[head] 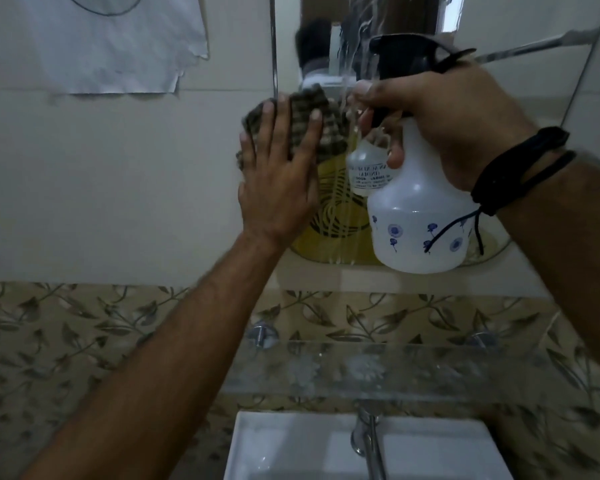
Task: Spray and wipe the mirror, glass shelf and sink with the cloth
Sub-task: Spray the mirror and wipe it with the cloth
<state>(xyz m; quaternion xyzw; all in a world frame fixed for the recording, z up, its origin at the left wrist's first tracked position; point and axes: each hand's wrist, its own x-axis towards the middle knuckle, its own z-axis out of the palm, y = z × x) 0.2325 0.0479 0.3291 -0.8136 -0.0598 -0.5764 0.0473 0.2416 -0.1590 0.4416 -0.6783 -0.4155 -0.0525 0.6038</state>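
My left hand presses a checked brown cloth flat against the lower left part of the mirror, fingers straight. My right hand grips a white spray bottle with a black trigger head, held up in front of the mirror. Streaks of liquid run down the mirror beside the cloth. Below hangs the glass shelf with frosted flower marks. Under it sits the white sink with a chrome tap.
A white sheet of paper is stuck on the tiled wall at upper left. A band of leaf-patterned tiles runs behind the shelf and sink. A chrome rail shows in the mirror at upper right.
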